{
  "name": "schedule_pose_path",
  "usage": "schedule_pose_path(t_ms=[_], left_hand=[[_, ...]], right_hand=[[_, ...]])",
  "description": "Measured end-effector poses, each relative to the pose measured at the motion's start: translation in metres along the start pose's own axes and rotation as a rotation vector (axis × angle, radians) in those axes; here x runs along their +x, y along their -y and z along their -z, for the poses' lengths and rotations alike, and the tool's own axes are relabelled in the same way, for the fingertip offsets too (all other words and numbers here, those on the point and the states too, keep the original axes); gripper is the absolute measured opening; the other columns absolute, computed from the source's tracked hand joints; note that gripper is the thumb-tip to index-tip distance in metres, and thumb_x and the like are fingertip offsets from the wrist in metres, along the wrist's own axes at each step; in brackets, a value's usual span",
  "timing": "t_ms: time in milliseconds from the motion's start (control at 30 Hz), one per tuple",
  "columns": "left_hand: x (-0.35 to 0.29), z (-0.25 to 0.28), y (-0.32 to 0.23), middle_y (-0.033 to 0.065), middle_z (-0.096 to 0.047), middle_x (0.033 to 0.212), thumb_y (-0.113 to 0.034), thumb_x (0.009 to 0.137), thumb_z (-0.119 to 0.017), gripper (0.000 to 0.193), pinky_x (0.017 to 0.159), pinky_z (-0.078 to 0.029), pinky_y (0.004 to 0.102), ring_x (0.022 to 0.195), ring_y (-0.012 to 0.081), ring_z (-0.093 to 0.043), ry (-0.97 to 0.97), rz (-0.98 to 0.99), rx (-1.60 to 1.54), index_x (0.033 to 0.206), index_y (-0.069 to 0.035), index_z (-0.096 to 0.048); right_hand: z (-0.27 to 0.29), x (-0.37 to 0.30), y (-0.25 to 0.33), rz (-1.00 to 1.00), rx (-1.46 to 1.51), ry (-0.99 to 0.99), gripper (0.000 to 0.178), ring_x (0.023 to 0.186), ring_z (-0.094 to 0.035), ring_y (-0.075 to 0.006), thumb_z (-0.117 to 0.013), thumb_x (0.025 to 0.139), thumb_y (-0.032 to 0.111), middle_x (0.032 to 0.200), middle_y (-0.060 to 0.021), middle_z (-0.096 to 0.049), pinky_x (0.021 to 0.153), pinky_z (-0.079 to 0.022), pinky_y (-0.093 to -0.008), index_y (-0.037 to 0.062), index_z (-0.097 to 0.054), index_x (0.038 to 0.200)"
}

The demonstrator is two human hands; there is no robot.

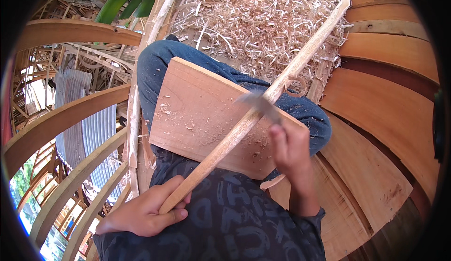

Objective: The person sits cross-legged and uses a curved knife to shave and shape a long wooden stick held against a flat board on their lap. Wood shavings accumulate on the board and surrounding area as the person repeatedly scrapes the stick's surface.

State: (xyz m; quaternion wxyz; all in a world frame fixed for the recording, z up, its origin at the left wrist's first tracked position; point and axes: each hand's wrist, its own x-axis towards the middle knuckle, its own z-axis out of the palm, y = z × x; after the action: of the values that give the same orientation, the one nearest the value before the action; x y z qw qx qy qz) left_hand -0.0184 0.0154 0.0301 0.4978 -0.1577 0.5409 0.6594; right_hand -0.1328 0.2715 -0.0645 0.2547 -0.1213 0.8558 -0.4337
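Observation:
My left hand is closed around the near end of a long pale wooden pole. The pole runs slantwise up to the far right, across a flat wooden board on my lap. In my closed right hand is a knife, its metal blade smeared by motion and lying across the pole about midway. Most of its handle is hidden by my fingers. A curled shaving hangs beside the pole just beyond the blade. Small chips are scattered on the board.
My crossed legs in jeans support the board. A heap of wood shavings lies ahead. Curved planks rise at the right, and curved wooden ribs stand at the left, with corrugated metal sheets beyond them.

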Motion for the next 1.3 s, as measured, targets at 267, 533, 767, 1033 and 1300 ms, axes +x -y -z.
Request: schedule_pose_path(t_ms=[267, 533, 767, 1033, 1300], left_hand=[[-0.001, -0.002, 0.005, 0.0059, -0.047, 0.076, -0.010, 0.088, -0.057, 0.017, 0.064, -0.038, 0.0291, 0.070, 0.0135, -0.046, -0.052, -0.027, 0.046, 0.098, -0.003, -0.045], [0.000, -0.006, 0.008, 0.0041, -0.048, 0.075, -0.009, 0.087, -0.058, 0.020, 0.063, -0.039, 0.0277, 0.068, 0.0121, -0.047, -0.019, 0.010, -0.014, 0.099, -0.004, -0.043], [0.004, -0.001, 0.003, 0.0048, -0.048, 0.075, -0.009, 0.086, -0.058, 0.020, 0.064, -0.039, 0.0281, 0.068, 0.0131, -0.047, -0.031, -0.004, 0.009, 0.099, -0.004, -0.044], [0.004, 0.002, 0.002, 0.0046, -0.048, 0.073, -0.010, 0.085, -0.059, 0.020, 0.062, -0.040, 0.0277, 0.066, 0.0130, -0.047, 0.007, -0.012, 0.043, 0.098, -0.004, -0.044], [-0.001, 0.009, -0.003, 0.0041, -0.047, 0.080, -0.011, 0.086, -0.059, 0.021, 0.064, -0.039, 0.0266, 0.071, 0.0119, -0.047, -0.021, 0.039, -0.015, 0.098, -0.003, -0.044]], right_hand=[[0.008, 0.015, -0.026, 0.004, -0.132, -0.128, 0.043, 0.046, -0.053, -0.0322, -0.063, 0.087, 0.032, 0.053, -0.0158, -0.051, 0.046, -0.041, -0.0376, -0.0003, -0.048, 0.064], [0.004, 0.006, -0.004, 0.208, -0.302, -0.125, 0.048, 0.046, -0.051, -0.0319, -0.064, 0.085, 0.038, 0.050, -0.0150, -0.046, 0.045, -0.040, -0.0370, 0.0006, -0.045, 0.061], [-0.009, 0.003, -0.004, 0.241, -0.222, -0.150, 0.047, 0.047, -0.053, -0.0335, -0.063, 0.086, 0.040, 0.052, -0.0155, -0.049, 0.046, -0.042, -0.0383, 0.0017, -0.048, 0.062], [0.002, 0.008, 0.011, 0.145, -0.220, -0.143, 0.045, 0.046, -0.052, -0.0295, -0.063, 0.087, 0.037, 0.053, -0.0160, -0.049, 0.045, -0.039, -0.0354, -0.0012, -0.055, 0.065], [0.012, -0.008, 0.009, 0.031, 0.058, -0.033, 0.036, 0.050, -0.055, -0.0233, -0.065, 0.086, 0.033, 0.057, -0.0132, -0.056, 0.050, -0.043, -0.0307, -0.0011, -0.062, 0.076]])
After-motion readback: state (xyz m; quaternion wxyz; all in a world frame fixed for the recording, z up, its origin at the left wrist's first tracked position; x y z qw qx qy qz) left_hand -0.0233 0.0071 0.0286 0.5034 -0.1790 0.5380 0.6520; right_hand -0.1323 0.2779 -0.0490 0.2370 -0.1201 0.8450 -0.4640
